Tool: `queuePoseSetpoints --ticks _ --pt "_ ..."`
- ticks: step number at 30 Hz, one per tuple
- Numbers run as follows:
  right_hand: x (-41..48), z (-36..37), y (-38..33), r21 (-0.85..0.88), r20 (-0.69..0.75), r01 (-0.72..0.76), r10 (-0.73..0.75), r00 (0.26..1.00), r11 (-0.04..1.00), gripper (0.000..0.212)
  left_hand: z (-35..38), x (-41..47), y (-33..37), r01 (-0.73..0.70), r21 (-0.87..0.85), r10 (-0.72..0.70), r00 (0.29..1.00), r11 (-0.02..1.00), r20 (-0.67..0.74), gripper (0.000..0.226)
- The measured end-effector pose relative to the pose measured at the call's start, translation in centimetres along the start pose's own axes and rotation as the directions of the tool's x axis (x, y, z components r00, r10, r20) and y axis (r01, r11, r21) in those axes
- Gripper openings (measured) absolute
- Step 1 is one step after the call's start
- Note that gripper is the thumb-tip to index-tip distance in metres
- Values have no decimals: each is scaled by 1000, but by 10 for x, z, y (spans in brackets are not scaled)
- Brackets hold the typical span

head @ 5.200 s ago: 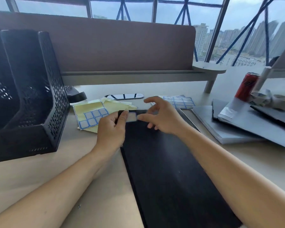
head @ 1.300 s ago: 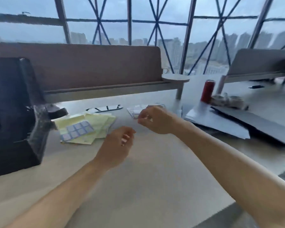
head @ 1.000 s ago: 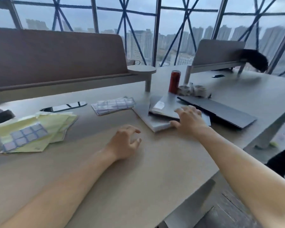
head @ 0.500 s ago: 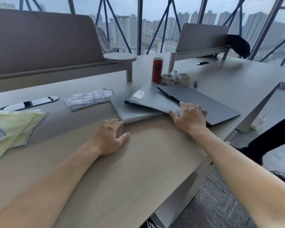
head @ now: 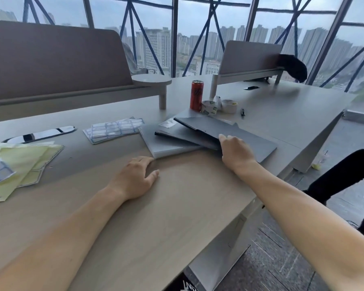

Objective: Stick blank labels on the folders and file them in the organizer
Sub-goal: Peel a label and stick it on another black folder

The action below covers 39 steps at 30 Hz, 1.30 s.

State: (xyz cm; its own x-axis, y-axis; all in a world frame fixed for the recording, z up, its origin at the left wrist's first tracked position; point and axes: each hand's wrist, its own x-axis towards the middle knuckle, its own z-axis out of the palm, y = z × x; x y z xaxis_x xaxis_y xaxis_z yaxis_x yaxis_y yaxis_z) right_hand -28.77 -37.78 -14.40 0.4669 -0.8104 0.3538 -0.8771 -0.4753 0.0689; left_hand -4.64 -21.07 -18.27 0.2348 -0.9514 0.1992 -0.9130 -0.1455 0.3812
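Top folder (head: 206,131) edge now lifted by right hand (head: 235,154).

No word or number reads clearly. The red can (head: 197,95) carries a dark logo running up its side, too small and blurred to make out. The tape roll (head: 209,107) just right of the can bears dark green printed blocks, illegible. The label sheet (head: 114,129), left of the can and nearer the viewer, shows only blue-bordered blank fields. Far below the can, at the frame's bottom edge, a black thing (head: 185,285) shows white letters, cut off.
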Motion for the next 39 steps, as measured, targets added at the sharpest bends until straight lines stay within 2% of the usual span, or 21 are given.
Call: queuePoseSetpoints --ticks 3,6,8,10,13,15,16,19,21,22,24,25,27,29,32,33,36,38,39 --pt "-8 -28 -10 -13 -167 42 -43 985 999 33 -2 -4 5 -8 -64 5 999 998 -38 60" --pt "-13 -63 -29 56 -276 143 -122 953 988 50 -7 -5 7 21 -181 -44 992 983 -122 62" --pt "-13 -85 -50 188 -320 243 -174 931 952 61 -18 -4 4 61 -328 -128 974 943 -188 63" --pt "-12 -107 -71 395 -383 320 -163 909 861 61 -38 -3 2 83 -560 -240 947 824 -212 70" --pt "-4 -139 -105 658 -401 365 -103 910 659 46 -78 -12 -10 93 -760 -432 863 643 -260 70" --pt "4 -148 -128 820 -319 326 -98 943 470 40 -108 -29 -28 68 -835 -520 809 546 -274 72" --pt "5 -149 -140 893 -251 273 -107 962 358 37 -123 -40 -38 46 -875 -546 796 482 -259 69" --pt "-4 -144 -174 999 -42 44 -213 976 8 36 -162 -81 -59 -63 -958 -540 815 281 -212 31" --pt "-12 -131 -196 977 114 -164 -318 941 -137 38 -175 -105 -75 -38 -971 -570 804 234 -169 33" --pt "-15 -122 -206 960 176 -241 -356 918 -146 39 -177 -116 -84 -20 -967 -597 784 253 -172 32" --pt "-22 -104 -224 938 270 -334 -413 870 -89 41 -171 -136 -99 26 -944 -660 721 329 -210 25" --pt "-24 -94 -233 934 302 -354 -439 846 -39 42 -166 -146 -103 55 -933 -686 694 355 -219 22" --pt "-28 -76 -249 935 354 -326 -434 829 140 45 -152 -163 -110 135 -906 -723 654 402 -223 17" --pt "-31 -61 -262 913 354 -207 -431 830 351 56 -138 -176 -116 222 -873 -749 628 434 -213 18" --pt "-31 -45 -275 767 236 173 -522 819 618 69 -120 -186 -126 395 -803 -794 588 447 -153 41" --pt "-31 -44 -280 710 171 292 -559 811 641 69 -116 -188 -123 419 -786 -792 594 454 -141 36" --pt "-36 -43 -295 639 31 513 -686 727 572 66 -105 -187 -114 484 -689 -763 626 539 -158 22" --pt "-38 -37 -307 566 74 580 -737 672 586 63 -105 -185 -107 523 -629 -746 650 575 -142 31" --pt "-40 -33 -311 541 109 589 -744 659 600 61 -105 -185 -107 556 -582 -742 658 593 -128 43"
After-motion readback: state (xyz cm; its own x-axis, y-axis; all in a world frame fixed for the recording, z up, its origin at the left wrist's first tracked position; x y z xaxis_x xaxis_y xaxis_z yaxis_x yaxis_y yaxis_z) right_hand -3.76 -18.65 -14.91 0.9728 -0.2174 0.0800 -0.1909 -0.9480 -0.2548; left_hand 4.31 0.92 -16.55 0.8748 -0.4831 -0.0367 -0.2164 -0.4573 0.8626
